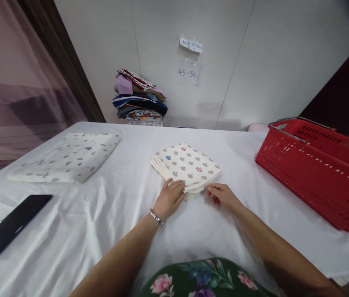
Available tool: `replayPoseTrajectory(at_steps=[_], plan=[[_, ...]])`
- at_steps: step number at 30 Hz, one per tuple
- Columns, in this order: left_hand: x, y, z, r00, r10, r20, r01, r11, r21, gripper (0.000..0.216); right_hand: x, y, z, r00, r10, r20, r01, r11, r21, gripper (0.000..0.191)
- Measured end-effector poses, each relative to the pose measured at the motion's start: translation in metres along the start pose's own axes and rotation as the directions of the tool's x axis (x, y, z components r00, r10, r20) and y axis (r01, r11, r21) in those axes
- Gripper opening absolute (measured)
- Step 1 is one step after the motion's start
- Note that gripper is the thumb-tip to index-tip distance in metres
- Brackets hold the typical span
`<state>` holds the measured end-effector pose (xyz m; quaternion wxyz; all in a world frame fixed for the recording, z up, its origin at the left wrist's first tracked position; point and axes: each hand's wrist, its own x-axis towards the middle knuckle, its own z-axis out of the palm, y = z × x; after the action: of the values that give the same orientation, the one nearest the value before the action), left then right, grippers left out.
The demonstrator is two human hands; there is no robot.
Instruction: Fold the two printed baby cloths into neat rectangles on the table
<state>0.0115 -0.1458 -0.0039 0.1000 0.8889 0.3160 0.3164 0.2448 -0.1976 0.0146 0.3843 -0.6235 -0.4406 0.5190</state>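
Observation:
A small folded cream cloth printed with grey, red and blue shapes lies in the middle of the white-covered table. My left hand rests on its near left corner, fingers curled over the edge and pinching the layers. My right hand is at the near right corner, fingertips closed on the cloth's edge. A bracelet sits on my left wrist.
A larger folded patterned cloth lies at the left. A black flat object sits near the left front edge. A red plastic basket stands at the right. A stack of folded clothes sits against the far wall.

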Motion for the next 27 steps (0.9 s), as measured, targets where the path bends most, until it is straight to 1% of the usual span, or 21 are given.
replayPoseTrajectory(at_steps=[4,6,7,10,14,17,20,23,27], plan=[[0.000,0.001,0.000,1.000,0.008,-0.006,-0.008,1.000,0.000,0.026,0.005,-0.001,0.011,0.986,0.135,0.096,-0.140,0.989,0.046,0.031],[0.000,0.002,0.000,1.000,0.014,-0.020,-0.014,1.000,0.000,0.025,0.008,0.000,0.016,0.977,0.183,0.108,-0.195,0.975,0.106,0.030],[0.001,0.003,-0.001,1.000,0.012,-0.027,-0.012,1.000,-0.002,0.024,0.009,0.001,0.019,0.977,0.189,0.099,-0.202,0.968,0.146,0.028],[0.001,0.004,-0.001,0.999,-0.013,-0.031,0.012,1.000,-0.018,0.023,0.008,0.004,0.024,0.987,0.152,0.056,-0.161,0.962,0.221,0.022],[0.001,0.003,0.000,0.998,-0.050,-0.028,0.048,0.998,-0.041,0.021,0.001,0.005,0.023,0.993,0.104,0.054,-0.109,0.988,0.112,0.023],[0.001,0.003,0.000,0.998,-0.059,-0.018,0.058,0.997,-0.046,0.021,0.000,0.002,0.020,0.998,0.066,-0.009,-0.065,0.994,0.092,0.024],[0.001,0.004,0.000,0.998,-0.058,-0.020,0.057,0.998,-0.040,0.020,0.003,-0.002,0.020,0.997,0.065,-0.029,-0.061,0.987,0.149,0.022],[0.001,0.005,-0.001,0.998,-0.052,-0.021,0.051,0.998,-0.037,0.021,0.009,-0.005,0.023,0.996,0.079,-0.038,-0.069,0.975,0.210,0.017],[0.000,0.006,-0.002,0.999,-0.052,-0.012,0.051,0.998,-0.044,0.024,0.019,-0.004,0.028,0.991,0.132,-0.037,-0.111,0.930,0.349,0.010]])
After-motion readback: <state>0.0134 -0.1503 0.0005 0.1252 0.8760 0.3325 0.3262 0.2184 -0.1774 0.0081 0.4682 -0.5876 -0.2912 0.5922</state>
